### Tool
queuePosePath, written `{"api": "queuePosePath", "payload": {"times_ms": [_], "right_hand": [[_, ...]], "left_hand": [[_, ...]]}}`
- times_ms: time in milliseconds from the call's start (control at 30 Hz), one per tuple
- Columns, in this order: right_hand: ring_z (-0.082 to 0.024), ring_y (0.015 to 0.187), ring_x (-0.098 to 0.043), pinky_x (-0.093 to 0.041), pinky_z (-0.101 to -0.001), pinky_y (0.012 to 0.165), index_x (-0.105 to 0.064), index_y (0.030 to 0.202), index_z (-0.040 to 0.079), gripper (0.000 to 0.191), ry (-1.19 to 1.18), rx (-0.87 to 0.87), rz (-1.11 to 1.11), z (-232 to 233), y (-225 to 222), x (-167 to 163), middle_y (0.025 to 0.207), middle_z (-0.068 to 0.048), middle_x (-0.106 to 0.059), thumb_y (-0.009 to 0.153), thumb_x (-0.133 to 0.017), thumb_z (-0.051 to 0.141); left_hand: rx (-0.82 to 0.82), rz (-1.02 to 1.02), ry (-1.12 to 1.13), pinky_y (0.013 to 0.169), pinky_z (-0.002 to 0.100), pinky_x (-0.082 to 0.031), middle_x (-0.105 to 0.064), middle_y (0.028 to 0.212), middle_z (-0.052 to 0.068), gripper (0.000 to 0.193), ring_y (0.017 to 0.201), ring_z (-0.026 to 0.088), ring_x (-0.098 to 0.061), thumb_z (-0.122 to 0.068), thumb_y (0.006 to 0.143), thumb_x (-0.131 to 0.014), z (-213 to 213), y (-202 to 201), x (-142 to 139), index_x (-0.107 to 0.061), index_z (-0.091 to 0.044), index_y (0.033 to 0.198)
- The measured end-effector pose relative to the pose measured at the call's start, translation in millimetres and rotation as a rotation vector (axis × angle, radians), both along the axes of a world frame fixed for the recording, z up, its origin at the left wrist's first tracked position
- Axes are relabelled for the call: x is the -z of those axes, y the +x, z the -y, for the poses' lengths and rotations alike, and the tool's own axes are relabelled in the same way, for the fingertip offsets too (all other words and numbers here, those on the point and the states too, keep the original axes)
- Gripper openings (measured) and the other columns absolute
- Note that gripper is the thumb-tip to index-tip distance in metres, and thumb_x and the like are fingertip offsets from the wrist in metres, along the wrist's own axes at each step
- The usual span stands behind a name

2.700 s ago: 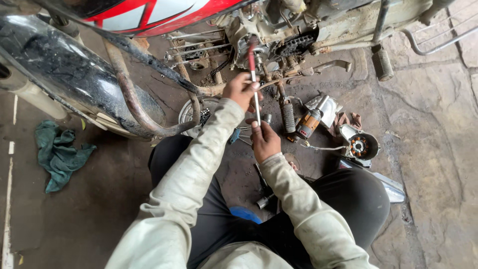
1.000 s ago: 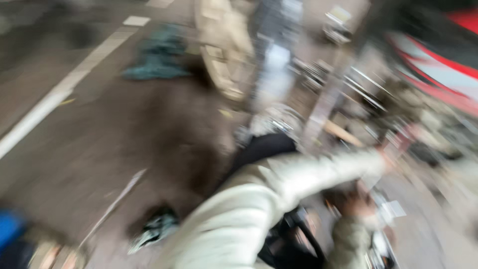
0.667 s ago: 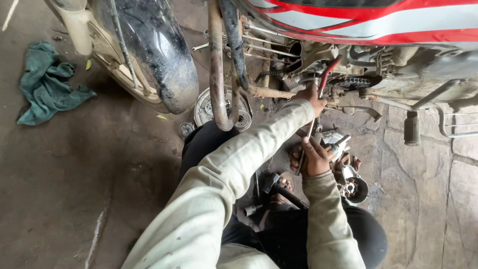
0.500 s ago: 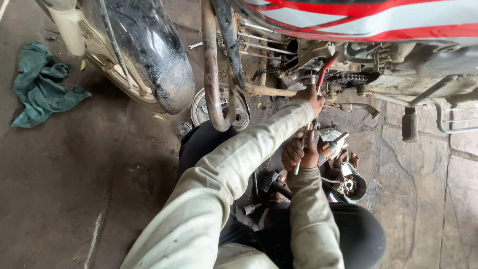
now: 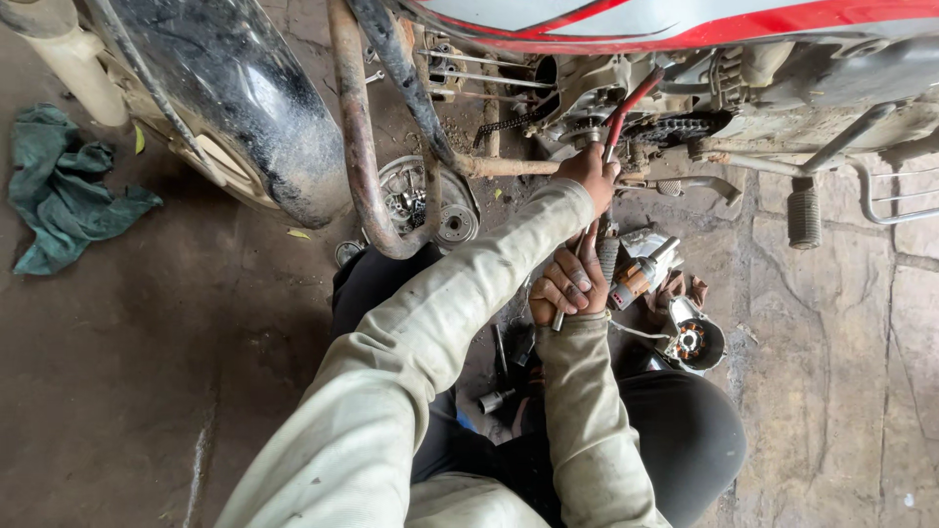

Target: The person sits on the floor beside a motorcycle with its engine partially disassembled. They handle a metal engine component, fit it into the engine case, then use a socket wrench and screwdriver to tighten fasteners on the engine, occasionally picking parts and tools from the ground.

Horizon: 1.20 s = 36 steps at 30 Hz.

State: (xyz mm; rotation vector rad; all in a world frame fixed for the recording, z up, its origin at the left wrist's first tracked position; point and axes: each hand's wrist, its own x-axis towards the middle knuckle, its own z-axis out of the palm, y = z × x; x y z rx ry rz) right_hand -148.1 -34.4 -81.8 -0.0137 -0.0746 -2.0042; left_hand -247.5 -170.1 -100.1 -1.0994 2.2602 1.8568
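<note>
Gripping a long metal tool (image 5: 587,269), my right hand (image 5: 570,286) has its fingers (image 5: 579,284) curled shut around the lower shaft to steady it; my left hand (image 5: 588,174) closes on the upper end, by the red handle (image 5: 629,106), pressing toward the motorcycle engine (image 5: 626,88); loose parts (image 5: 675,313) lie on the floor beside my knee.

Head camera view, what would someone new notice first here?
Both hands stand out at centre: the left hand reaches up to the motorcycle engine, while the right hand grips a long red-handled tool lower down. A red and white fuel tank spans the top, and a green rag lies on the floor at left.
</note>
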Motion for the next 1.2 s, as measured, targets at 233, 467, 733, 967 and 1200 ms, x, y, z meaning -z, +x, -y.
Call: {"api": "queuePosePath", "payload": {"times_ms": [233, 467, 733, 967, 1200], "right_hand": [[-0.004, 0.038, -0.041, -0.038, -0.0178, 0.036, -0.061, 0.121, 0.000, 0.041, 0.064, 0.060, 0.013, -5, -2, 8, 0.060, 0.004, -0.045, 0.118, -0.037, 0.032], [-0.007, 0.041, -0.035, -0.029, -0.0245, 0.036, -0.067, 0.106, 0.005, 0.035, 1.057, 0.287, -0.762, 2, -7, 16, 0.057, 0.006, -0.042, 0.110, -0.047, 0.034], [-0.005, 0.056, -0.045, -0.035, -0.0232, 0.053, -0.068, 0.105, 0.003, 0.032, 1.228, 0.641, -1.478, -42, 33, 24, 0.063, 0.003, -0.051, 0.112, -0.050, 0.028], [-0.009, 0.082, -0.052, -0.045, -0.0245, 0.073, -0.063, 0.122, 0.001, 0.024, 1.238, 0.999, -1.248, -55, 28, 12, 0.097, -0.002, -0.063, 0.117, -0.061, 0.024], [-0.002, 0.060, -0.035, -0.027, -0.0222, 0.054, -0.064, 0.113, 0.002, 0.029, 1.163, 0.841, -0.793, -123, 22, -13, 0.076, 0.006, -0.047, 0.118, -0.059, 0.030]], "left_hand": [[0.000, -0.051, 0.080, 0.045, 0.033, -0.058, -0.075, 0.081, 0.007, 0.044, 0.057, 0.017, -0.070, -0.044, 0.102, -0.051, -2, 11, -14, -0.055, -0.012, 0.131], [-0.040, -0.015, 0.184, 0.041, 0.030, -0.057, -0.075, 0.079, 0.005, 0.041, 0.053, 0.014, -0.069, -0.046, 0.103, -0.048, 19, 14, -3, -0.062, -0.014, 0.125], [-0.200, -0.055, 0.100, 0.038, 0.029, -0.059, -0.076, 0.073, 0.005, 0.048, 0.047, 0.014, -0.069, -0.049, 0.097, -0.054, 28, -4, 51, -0.070, -0.007, 0.112], [-0.363, -0.164, 0.082, 0.033, 0.032, -0.058, -0.077, 0.069, 0.011, 0.056, 0.045, 0.014, -0.073, -0.047, 0.088, -0.066, 50, -21, 64, -0.058, -0.001, 0.119], [-0.041, 0.090, -0.142, 0.045, 0.035, -0.060, -0.077, 0.077, 0.012, 0.045, 0.053, 0.020, -0.071, -0.043, 0.097, -0.058, 42, -4, 54, -0.064, -0.002, 0.115]]}}
